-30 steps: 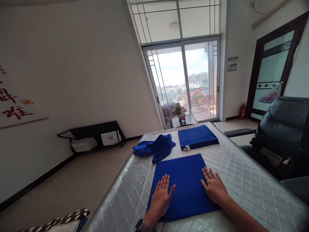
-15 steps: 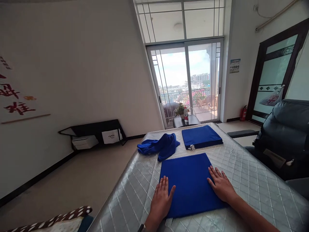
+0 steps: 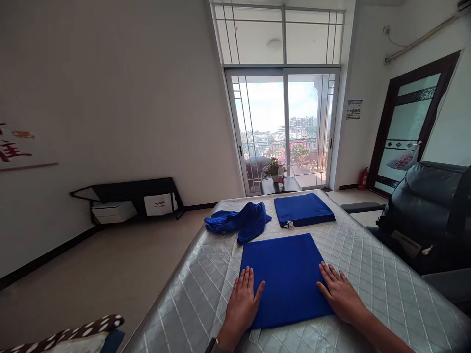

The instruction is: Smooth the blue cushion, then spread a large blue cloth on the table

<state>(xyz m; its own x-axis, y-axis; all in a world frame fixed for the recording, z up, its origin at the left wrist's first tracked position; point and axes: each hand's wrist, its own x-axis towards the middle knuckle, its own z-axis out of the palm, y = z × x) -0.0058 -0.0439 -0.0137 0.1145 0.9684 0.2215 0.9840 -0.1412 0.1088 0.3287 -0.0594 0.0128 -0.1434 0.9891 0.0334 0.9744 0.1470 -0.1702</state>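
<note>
A flat square of blue folded fabric [image 3: 287, 279] lies on the quilted silver mattress [image 3: 198, 299] in front of me. My left hand [image 3: 243, 299] rests flat on its left edge, fingers stretched out and thumb apart. On the right edge lies my right hand [image 3: 340, 293], also flat with the fingers extended. Just beyond, to the left, is a crumpled blue cloth [image 3: 241, 220]. To the right of that cloth sits a stack of blue folded fabric [image 3: 303, 208] with a white tag at its near corner.
A black leather chair [image 3: 434, 211] stands right of the mattress. Past its far end is a small dark table [image 3: 270, 186] with a potted plant [image 3: 272, 168] and a bottle [image 3: 281, 176]. A low black stand [image 3: 128, 196] holding white boxes is against the left wall.
The camera view has tilted and shifted slightly. My right hand sits a little lower along the fabric's right edge; my left hand stays on the left edge.
</note>
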